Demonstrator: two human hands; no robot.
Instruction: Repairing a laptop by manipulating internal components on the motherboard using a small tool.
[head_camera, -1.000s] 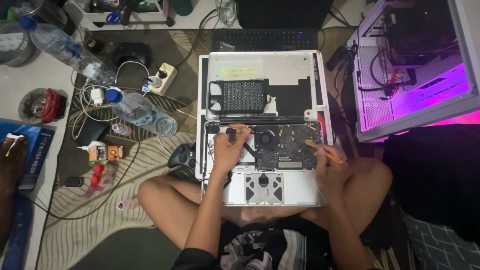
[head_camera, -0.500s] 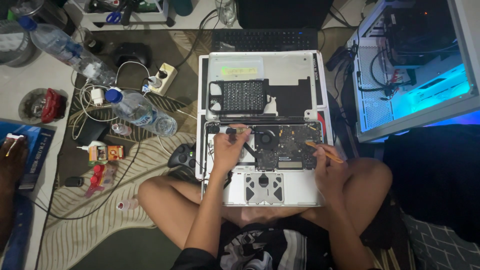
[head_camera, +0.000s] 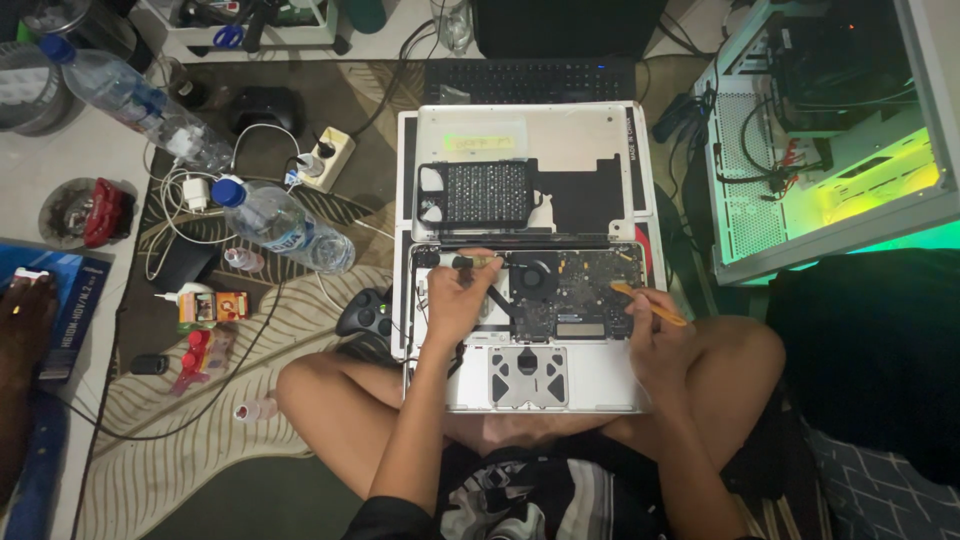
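An opened silver laptop (head_camera: 610, 385) lies on my crossed legs, its bottom cover off and the dark circuit board (head_camera: 575, 290) with a round fan exposed. My left hand (head_camera: 458, 300) rests on the board's left side and grips a small screwdriver (head_camera: 473, 262) with a black handle, lying along the top edge. My right hand (head_camera: 652, 335) sits at the laptop's right edge, holding an orange prying tool (head_camera: 645, 302) whose tip points at the board. The removed cover (head_camera: 520, 140) lies just beyond, a black battery pack (head_camera: 485, 195) on it.
Two plastic water bottles (head_camera: 285, 225) lie on the patterned rug to the left, with a power strip (head_camera: 322, 152), white cables, a black game controller (head_camera: 365, 315) and small bottles. An open, lit computer case (head_camera: 830, 130) stands at right. Another person's hand (head_camera: 25, 320) rests at far left.
My hands have barely moved on the laptop. The light inside the computer case has gone from purple to blue to green.
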